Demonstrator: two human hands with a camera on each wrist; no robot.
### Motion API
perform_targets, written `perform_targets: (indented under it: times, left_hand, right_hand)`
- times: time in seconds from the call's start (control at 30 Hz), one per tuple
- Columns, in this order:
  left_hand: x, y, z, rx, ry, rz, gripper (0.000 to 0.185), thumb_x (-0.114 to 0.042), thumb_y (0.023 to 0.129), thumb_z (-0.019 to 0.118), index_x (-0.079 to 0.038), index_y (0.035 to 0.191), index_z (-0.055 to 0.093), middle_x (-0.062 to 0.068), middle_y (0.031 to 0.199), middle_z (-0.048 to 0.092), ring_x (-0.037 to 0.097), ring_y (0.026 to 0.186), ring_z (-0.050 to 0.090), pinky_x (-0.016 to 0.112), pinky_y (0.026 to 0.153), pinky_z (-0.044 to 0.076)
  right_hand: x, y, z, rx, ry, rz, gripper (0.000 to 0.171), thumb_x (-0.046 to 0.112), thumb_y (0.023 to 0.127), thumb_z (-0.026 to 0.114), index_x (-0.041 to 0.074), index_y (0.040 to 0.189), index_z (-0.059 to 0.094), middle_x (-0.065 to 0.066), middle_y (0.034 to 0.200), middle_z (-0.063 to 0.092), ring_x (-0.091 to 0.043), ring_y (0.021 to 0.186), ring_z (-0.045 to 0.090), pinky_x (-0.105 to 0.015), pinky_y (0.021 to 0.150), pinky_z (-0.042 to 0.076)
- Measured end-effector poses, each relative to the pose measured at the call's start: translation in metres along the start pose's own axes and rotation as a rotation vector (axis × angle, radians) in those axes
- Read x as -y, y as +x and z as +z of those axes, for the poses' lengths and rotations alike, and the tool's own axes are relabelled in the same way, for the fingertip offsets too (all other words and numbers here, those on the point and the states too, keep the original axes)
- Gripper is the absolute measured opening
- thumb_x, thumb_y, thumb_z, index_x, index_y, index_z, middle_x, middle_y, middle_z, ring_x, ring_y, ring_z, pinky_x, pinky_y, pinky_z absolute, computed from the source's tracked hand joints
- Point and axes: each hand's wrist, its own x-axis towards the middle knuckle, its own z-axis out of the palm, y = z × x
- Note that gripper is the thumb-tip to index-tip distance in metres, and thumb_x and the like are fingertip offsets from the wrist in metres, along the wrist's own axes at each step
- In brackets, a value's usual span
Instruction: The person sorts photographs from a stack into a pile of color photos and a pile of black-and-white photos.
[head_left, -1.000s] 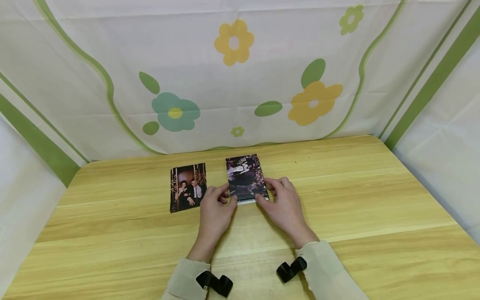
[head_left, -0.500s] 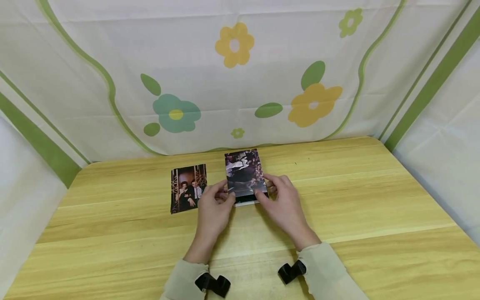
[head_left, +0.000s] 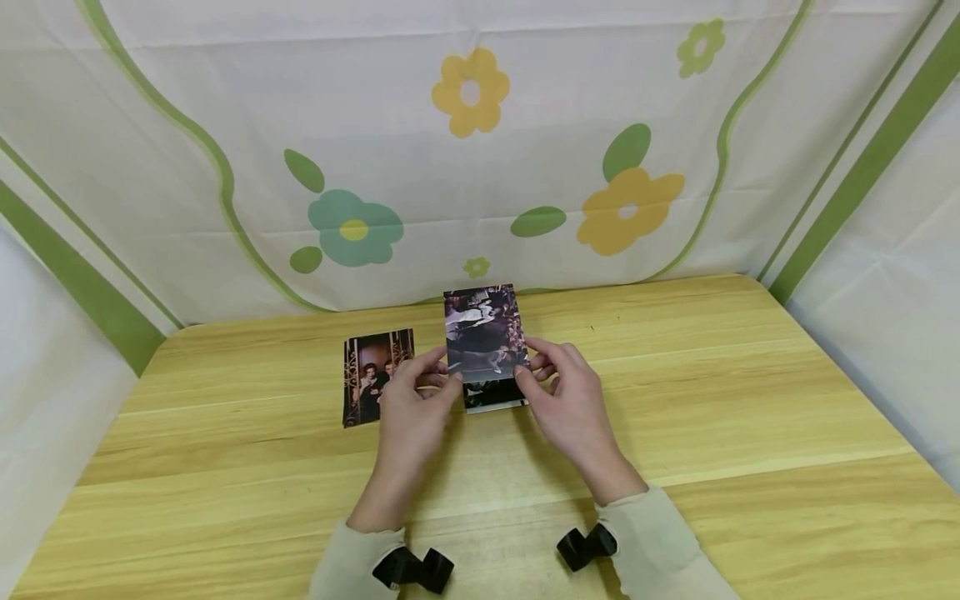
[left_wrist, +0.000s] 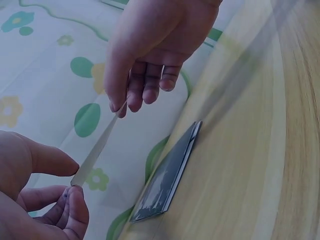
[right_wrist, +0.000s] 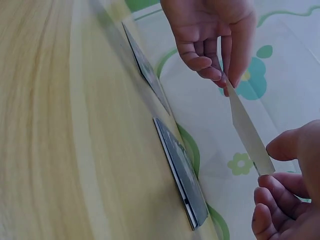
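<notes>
At the left, a dark rectangular photo print of two people between scrolled bars (head_left: 362, 396) lies flat on the pale yellow wood-grain worktop (head_left: 712, 375), its right part hidden behind the left hand (head_left: 412, 408). That hand pinches the near left corner of a rectangular photo print with a white figure on a dark ground (head_left: 483, 333), thumb on top and fingers beneath; a beige cloth sleeve (head_left: 348, 567) and a black wrist device (head_left: 412, 570) sit below it. The held print is raised, picture side up, its pale underside showing in both wrist views. Under it, and apart from it, a pile of dark glossy prints with white edges (head_left: 491, 396) rests on the worktop. To the right, the right hand (head_left: 570, 404) pinches the near right corner likewise, with a similar sleeve and device behind it. Across the back hangs a white cloth (head_left: 555, 83) printed with a teal flower at left and yellow ones at middle and right.
</notes>
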Motion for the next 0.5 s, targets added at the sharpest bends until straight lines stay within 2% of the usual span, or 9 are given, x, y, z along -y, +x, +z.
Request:
perform_targets:
  times: [0.27, 0.5]
  left_hand:
    - [-0.001, 0.000, -0.004, -0.007, 0.004, -0.033, 0.044, -0.002, 0.096, 0.074, -0.005, 0.140, 0.070, 0.014, 0.120, 0.067, 0.023, 0.106, 0.066, 0.014, 0.080, 0.055]
    - [0.008, -0.003, -0.006, -0.057, 0.023, -0.032, 0.042, -0.001, 0.094, 0.072, -0.004, 0.136, 0.072, 0.015, 0.118, 0.068, 0.024, 0.104, 0.066, 0.016, 0.079, 0.053]
  right_hand:
    - [0.002, 0.001, 0.003, 0.020, 0.010, 0.013, 0.047, 0.020, 0.099, 0.075, 0.014, 0.145, 0.067, -0.004, 0.112, 0.067, -0.018, 0.099, 0.062, -0.025, 0.080, 0.053]
    - [0.001, -0.001, 0.011, 0.058, 0.028, 0.018, 0.049, 0.016, 0.100, 0.073, 0.008, 0.147, 0.065, -0.005, 0.110, 0.065, -0.017, 0.095, 0.061, -0.021, 0.079, 0.054]
